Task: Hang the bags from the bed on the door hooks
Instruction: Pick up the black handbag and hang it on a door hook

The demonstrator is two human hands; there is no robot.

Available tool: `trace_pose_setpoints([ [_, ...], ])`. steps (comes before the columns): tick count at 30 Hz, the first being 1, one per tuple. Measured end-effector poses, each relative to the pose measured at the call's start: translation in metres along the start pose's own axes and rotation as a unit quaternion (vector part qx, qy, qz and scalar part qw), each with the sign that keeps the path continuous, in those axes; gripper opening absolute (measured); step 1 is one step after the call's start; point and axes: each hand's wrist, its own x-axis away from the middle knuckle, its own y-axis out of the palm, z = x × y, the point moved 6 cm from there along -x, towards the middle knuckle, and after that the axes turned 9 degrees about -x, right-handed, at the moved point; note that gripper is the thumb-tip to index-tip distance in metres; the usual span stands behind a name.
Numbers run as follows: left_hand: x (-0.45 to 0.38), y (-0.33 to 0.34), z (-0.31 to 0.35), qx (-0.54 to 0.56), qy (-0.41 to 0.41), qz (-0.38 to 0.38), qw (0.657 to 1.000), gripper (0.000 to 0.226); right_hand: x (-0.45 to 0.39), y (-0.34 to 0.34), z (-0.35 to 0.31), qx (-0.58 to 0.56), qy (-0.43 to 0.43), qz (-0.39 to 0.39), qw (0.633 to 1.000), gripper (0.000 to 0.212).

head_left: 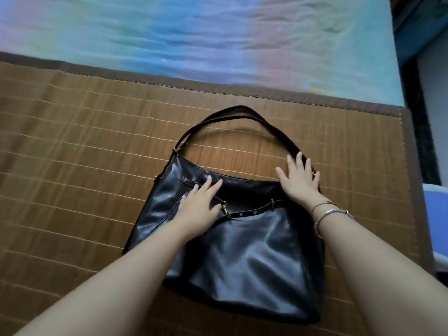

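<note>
A glossy black leather shoulder bag [247,258] lies flat on a brown bamboo mat [72,166] that covers the bed. Its dark strap [225,112] arches away from me over the mat. My left hand [197,207] rests palm down on the bag's upper left front, fingers spread, beside a small gold clasp [224,207]. My right hand [299,181] lies flat on the bag's upper right corner, fingertips touching the strap's right end. Neither hand has closed around anything. No door or hooks are in view.
Beyond the mat lies a pastel blue, green and pink bedsheet [194,37]. The bed's right edge runs down the right side, with a dark gap [421,132] and a blue and white object [436,214] past it. Bracelets [327,212] circle my right wrist.
</note>
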Motion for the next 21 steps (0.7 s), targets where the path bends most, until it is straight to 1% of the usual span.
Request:
trace_pose_setpoints([
  [1, -0.014, 0.006, -0.002, -0.012, -0.007, -0.014, 1.000, 0.062, -0.008, 0.012, 0.008, 0.033, 0.003, -0.004, 0.999, 0.063],
  [2, -0.027, 0.012, -0.003, -0.017, -0.013, -0.021, 1.000, 0.062, -0.012, 0.022, 0.014, 0.060, -0.003, 0.011, 0.998, 0.063],
  [4, -0.045, 0.024, -0.005, -0.038, -0.017, -0.018, 0.999, 0.063, -0.017, 0.038, 0.020, 0.081, -0.021, 0.059, 0.995, 0.064],
  [6, -0.049, 0.030, -0.006, -0.069, -0.015, -0.004, 0.998, 0.064, -0.020, 0.043, 0.021, 0.075, -0.033, 0.101, 0.991, 0.064],
  [8, -0.054, 0.031, -0.007, -0.073, -0.015, -0.006, 0.997, 0.064, -0.025, 0.042, 0.021, 0.066, -0.041, 0.127, 0.989, 0.063],
  [12, -0.065, 0.023, -0.003, -0.088, -0.022, -0.047, 0.995, 0.064, -0.022, 0.034, 0.015, 0.059, -0.059, 0.180, 0.980, 0.059],
  [15, -0.071, 0.021, -0.001, -0.116, -0.025, -0.091, 0.989, 0.065, -0.011, 0.018, 0.011, -0.013, -0.063, 0.255, 0.965, 0.058],
  [17, -0.072, 0.019, -0.004, -0.117, -0.029, -0.110, 0.987, 0.066, -0.008, 0.005, 0.011, -0.094, -0.031, 0.285, 0.953, 0.060],
  [19, -0.071, 0.015, -0.008, -0.112, -0.028, -0.115, 0.987, 0.066, -0.011, -0.006, 0.014, -0.157, 0.030, 0.269, 0.950, 0.055],
  [21, -0.062, 0.014, -0.010, -0.084, -0.029, -0.117, 0.989, 0.066, -0.008, -0.010, 0.010, -0.128, 0.064, 0.216, 0.966, 0.039],
])
